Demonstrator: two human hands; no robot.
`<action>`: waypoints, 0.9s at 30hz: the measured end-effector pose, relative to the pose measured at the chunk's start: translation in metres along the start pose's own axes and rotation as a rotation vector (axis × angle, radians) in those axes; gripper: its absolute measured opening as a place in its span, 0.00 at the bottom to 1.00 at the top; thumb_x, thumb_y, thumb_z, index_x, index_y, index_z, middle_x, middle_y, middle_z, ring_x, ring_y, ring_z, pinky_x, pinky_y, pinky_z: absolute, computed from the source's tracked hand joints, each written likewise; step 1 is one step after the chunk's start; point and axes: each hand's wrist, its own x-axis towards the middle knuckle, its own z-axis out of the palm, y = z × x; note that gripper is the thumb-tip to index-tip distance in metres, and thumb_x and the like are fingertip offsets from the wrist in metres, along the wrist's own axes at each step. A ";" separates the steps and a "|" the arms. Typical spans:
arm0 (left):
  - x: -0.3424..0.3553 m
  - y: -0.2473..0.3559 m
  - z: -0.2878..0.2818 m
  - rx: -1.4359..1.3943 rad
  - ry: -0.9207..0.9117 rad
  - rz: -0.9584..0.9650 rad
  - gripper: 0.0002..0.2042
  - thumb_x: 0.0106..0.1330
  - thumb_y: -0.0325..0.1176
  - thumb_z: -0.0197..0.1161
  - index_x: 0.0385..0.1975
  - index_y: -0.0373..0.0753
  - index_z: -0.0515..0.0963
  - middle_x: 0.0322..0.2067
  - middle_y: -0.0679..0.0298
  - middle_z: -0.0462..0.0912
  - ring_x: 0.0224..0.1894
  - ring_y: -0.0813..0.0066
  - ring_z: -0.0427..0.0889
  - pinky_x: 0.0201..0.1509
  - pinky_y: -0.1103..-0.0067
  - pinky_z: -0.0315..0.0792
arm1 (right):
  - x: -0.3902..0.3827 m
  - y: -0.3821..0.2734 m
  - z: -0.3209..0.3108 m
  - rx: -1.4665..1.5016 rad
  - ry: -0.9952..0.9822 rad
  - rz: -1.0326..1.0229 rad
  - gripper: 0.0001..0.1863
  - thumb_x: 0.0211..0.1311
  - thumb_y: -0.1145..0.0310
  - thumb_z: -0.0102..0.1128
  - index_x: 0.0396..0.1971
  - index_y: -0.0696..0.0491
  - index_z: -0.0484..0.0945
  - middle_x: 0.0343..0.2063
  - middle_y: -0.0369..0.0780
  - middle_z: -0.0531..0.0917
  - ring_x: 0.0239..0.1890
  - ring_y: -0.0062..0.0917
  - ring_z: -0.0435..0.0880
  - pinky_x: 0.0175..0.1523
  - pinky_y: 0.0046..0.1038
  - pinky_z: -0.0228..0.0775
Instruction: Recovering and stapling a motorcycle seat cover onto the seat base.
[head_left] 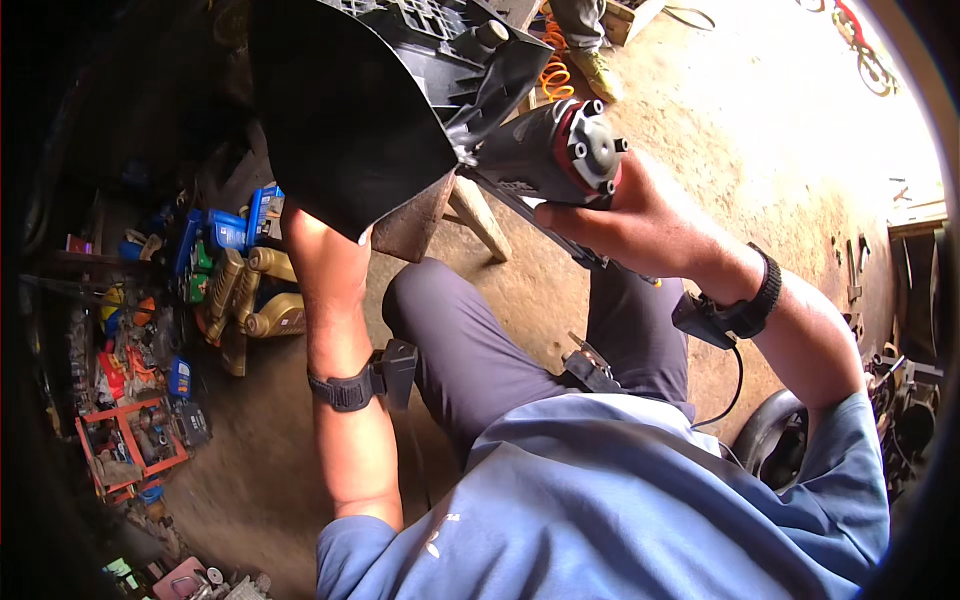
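**Black plastic housing with motor, held up in both hands**

A large black plastic housing [345, 110] with a cylindrical motor [560, 150] at its side is held up in the air, above the knees of the seated person and in front of a wooden stool [470, 215]. The right hand [625, 220] is closed around the underside of the motor, the thumb lying along a thin black bar below it. The left hand [320, 235] is raised under the wide curved shell; its fingers are hidden behind the plastic, so it cannot be told if they are gripping or only supporting.

The long axis of the assembly appears to run from upper left to lower right. The red and grey end cap of the motor, with its small studs, is pointed to the right and a little toward the camera.

It is judged that the piece could tilt or slip, because the heavy motor sits at one end and the shell is carried only at its lower edge. A fall on the dirt floor [780, 140] could crack the plastic ribs.

To the left, oil bottles [255, 295] and blue containers [228, 228] are lying among tools. At the top, a shoe of another person [597, 72] is seen beside an orange coiled hose [553, 72].
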 end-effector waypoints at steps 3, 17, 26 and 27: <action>0.000 -0.003 -0.002 -0.087 -0.046 -0.125 0.27 0.68 0.28 0.82 0.66 0.31 0.81 0.63 0.61 0.85 0.62 0.70 0.83 0.73 0.73 0.73 | 0.008 0.010 0.003 -0.140 0.081 -0.064 0.15 0.70 0.59 0.74 0.41 0.58 0.88 0.19 0.39 0.81 0.22 0.23 0.79 0.34 0.33 0.77; -0.011 -0.009 0.004 -0.078 0.077 0.005 0.11 0.72 0.27 0.66 0.49 0.30 0.88 0.47 0.61 0.93 0.47 0.74 0.89 0.57 0.74 0.80 | 0.032 -0.014 -0.016 -0.447 0.060 -0.265 0.12 0.68 0.62 0.74 0.36 0.57 0.89 0.22 0.49 0.86 0.26 0.39 0.90 0.37 0.38 0.83; -0.007 -0.027 0.001 -0.122 0.032 -0.165 0.12 0.77 0.28 0.67 0.54 0.31 0.88 0.51 0.61 0.92 0.52 0.73 0.89 0.61 0.75 0.80 | 0.011 -0.029 -0.011 0.028 0.037 0.044 0.17 0.72 0.66 0.74 0.55 0.58 0.87 0.34 0.27 0.87 0.36 0.12 0.80 0.42 0.25 0.78; -0.007 -0.018 0.006 -0.095 0.070 -0.092 0.12 0.76 0.26 0.65 0.54 0.30 0.88 0.51 0.60 0.93 0.52 0.72 0.89 0.61 0.74 0.80 | 0.012 -0.022 -0.008 -0.001 0.037 -0.063 0.17 0.72 0.66 0.74 0.55 0.58 0.87 0.34 0.28 0.87 0.35 0.12 0.80 0.42 0.25 0.78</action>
